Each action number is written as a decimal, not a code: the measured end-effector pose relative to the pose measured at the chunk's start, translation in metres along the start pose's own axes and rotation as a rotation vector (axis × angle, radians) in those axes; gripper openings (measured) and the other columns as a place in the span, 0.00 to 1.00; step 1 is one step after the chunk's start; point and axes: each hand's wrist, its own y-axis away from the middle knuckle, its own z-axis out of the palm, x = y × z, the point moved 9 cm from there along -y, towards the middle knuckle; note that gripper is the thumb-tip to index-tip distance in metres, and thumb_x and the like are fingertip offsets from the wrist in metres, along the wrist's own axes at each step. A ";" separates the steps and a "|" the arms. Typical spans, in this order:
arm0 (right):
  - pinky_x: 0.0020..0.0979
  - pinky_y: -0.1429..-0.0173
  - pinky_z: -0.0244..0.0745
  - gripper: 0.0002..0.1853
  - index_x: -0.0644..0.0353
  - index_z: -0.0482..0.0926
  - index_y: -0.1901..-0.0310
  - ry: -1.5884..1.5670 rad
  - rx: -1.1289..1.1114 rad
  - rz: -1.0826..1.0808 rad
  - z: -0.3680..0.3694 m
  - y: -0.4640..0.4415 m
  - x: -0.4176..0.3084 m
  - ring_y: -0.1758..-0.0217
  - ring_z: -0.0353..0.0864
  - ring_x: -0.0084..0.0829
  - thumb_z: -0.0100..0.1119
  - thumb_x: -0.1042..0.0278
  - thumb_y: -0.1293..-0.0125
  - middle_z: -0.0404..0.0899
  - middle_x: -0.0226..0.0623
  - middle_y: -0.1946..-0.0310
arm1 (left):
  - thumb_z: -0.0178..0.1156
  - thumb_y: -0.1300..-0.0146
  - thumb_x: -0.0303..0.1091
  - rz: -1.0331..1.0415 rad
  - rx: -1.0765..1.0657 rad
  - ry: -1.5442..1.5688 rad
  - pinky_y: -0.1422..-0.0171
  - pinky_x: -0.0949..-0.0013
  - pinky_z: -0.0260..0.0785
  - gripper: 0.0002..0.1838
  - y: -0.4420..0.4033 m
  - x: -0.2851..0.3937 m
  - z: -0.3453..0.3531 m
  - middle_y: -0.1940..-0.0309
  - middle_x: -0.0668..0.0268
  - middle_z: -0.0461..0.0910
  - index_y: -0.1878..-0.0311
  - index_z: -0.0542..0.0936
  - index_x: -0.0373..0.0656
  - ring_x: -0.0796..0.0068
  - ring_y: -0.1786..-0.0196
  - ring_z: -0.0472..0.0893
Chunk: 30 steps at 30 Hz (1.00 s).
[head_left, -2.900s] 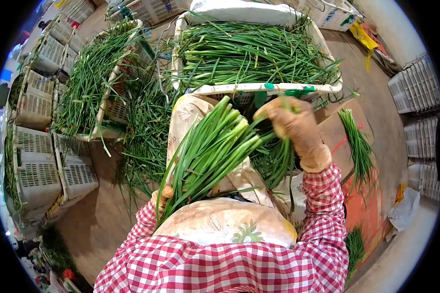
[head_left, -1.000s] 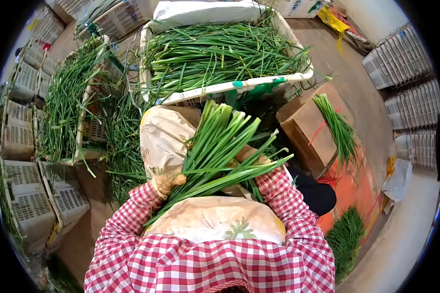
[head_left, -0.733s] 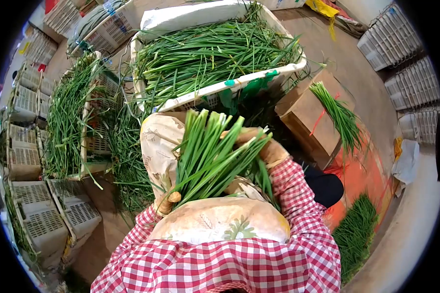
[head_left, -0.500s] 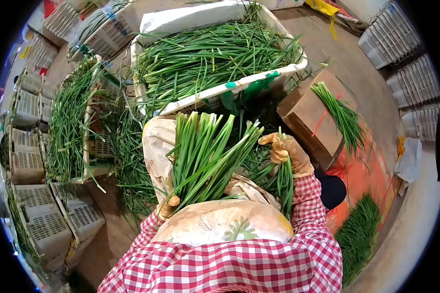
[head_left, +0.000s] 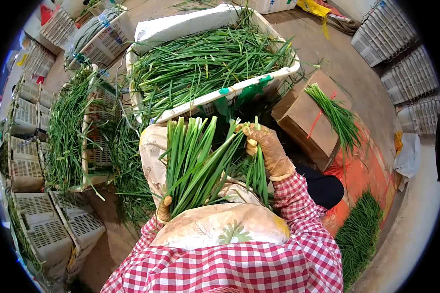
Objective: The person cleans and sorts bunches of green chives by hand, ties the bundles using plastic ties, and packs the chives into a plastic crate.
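Observation:
A fanned bunch of long green stalks [head_left: 193, 163] lies over my lap, its pale cut ends pointing away from me. Wrapped round its lower left side is my left hand [head_left: 164, 210], in a stained glove, with mostly the thumb showing. On the bunch's right, my gloved right hand [head_left: 265, 149] pinches a few separate stalks [head_left: 257, 175] near their pale ends, and their leaves hang down below it. The fingertips are beside the upper right ends of the big bunch. A patterned apron [head_left: 220, 227] covers my lap under the stalks.
A white crate [head_left: 181, 113] heaped with stalks stands ahead. Another full crate [head_left: 85, 166] is at the left, near stacked crates [head_left: 41, 224]. A tied bunch [head_left: 332, 115] rests on a cardboard box [head_left: 310, 129] at the right, and more greens [head_left: 361, 239] lie on a red sheet [head_left: 371, 166].
My right hand went from over the bunch out to the right, where stalks showed in it, then came back left beside the bunch. My left hand keeps its hold.

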 end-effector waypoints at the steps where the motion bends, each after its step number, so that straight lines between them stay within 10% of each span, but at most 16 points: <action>1: 0.14 0.81 0.55 0.11 0.63 0.81 0.58 0.066 0.120 -0.050 -0.010 0.000 -0.005 0.84 0.60 0.10 0.57 0.65 0.35 0.65 0.16 0.82 | 0.63 0.41 0.37 -0.006 -0.002 0.003 0.41 0.64 0.71 0.35 0.001 0.000 -0.001 0.48 0.61 0.75 0.32 0.61 0.42 0.68 0.50 0.77; 5: 0.12 0.78 0.55 0.21 0.62 0.78 0.50 0.079 0.365 -0.606 -0.087 0.016 -0.076 0.79 0.61 0.09 0.53 0.51 0.33 0.71 0.18 0.74 | 0.62 0.41 0.36 -0.009 -0.026 0.009 0.42 0.65 0.71 0.35 0.000 0.004 -0.003 0.50 0.61 0.75 0.31 0.60 0.43 0.69 0.51 0.77; 11: 0.18 0.65 0.71 0.14 0.58 0.79 0.52 0.078 0.534 -0.786 -0.093 0.057 -0.139 0.68 0.73 0.14 0.57 0.58 0.34 0.77 0.25 0.65 | 0.61 0.40 0.33 -0.014 -0.046 0.012 0.44 0.67 0.71 0.35 0.001 0.008 0.002 0.53 0.62 0.75 0.31 0.59 0.43 0.71 0.53 0.77; 14: 0.26 0.58 0.73 0.09 0.58 0.79 0.59 1.062 0.363 -1.130 0.006 0.067 -0.152 0.64 0.77 0.22 0.54 0.63 0.31 0.79 0.31 0.63 | 0.61 0.40 0.32 -0.015 -0.051 0.010 0.45 0.69 0.71 0.35 -0.002 0.008 0.005 0.54 0.63 0.75 0.31 0.59 0.43 0.72 0.54 0.77; 18: 0.19 0.63 0.69 0.14 0.60 0.81 0.60 0.785 -0.121 -0.227 0.014 0.015 -0.060 0.69 0.75 0.18 0.56 0.57 0.33 0.78 0.28 0.69 | 0.60 0.40 0.31 -0.015 -0.057 0.014 0.46 0.70 0.71 0.35 -0.006 0.009 0.010 0.56 0.63 0.75 0.30 0.58 0.44 0.73 0.56 0.77; 21: 0.19 0.70 0.58 0.21 0.64 0.81 0.56 0.424 -0.218 -0.038 0.031 0.004 -0.003 0.74 0.64 0.14 0.57 0.51 0.34 0.71 0.24 0.77 | 0.60 0.39 0.29 -0.009 -0.072 0.021 0.46 0.71 0.72 0.35 -0.008 0.012 0.013 0.57 0.64 0.75 0.30 0.58 0.44 0.74 0.57 0.76; 26: 0.16 0.56 0.63 0.14 0.62 0.81 0.59 0.321 -0.157 -0.162 0.039 0.001 -0.010 0.69 0.71 0.17 0.60 0.58 0.38 0.82 0.35 0.64 | 0.59 0.39 0.27 0.025 -0.085 0.033 0.48 0.73 0.72 0.35 -0.006 0.014 0.016 0.59 0.64 0.75 0.30 0.57 0.44 0.75 0.58 0.76; 27: 0.29 0.48 0.67 0.14 0.62 0.83 0.62 0.353 -0.101 -0.263 0.031 0.007 -0.033 0.58 0.77 0.22 0.58 0.58 0.36 0.83 0.32 0.63 | 0.59 0.39 0.27 0.034 -0.090 0.030 0.48 0.73 0.72 0.35 -0.007 0.015 0.018 0.60 0.64 0.75 0.30 0.57 0.44 0.76 0.58 0.76; 30: 0.21 0.68 0.71 0.16 0.59 0.78 0.57 0.058 0.232 -0.397 -0.042 0.028 -0.076 0.69 0.75 0.22 0.52 0.54 0.33 0.77 0.31 0.69 | 0.58 0.39 0.26 0.062 -0.087 0.016 0.49 0.74 0.72 0.35 -0.007 0.019 0.024 0.61 0.65 0.75 0.30 0.57 0.44 0.76 0.59 0.76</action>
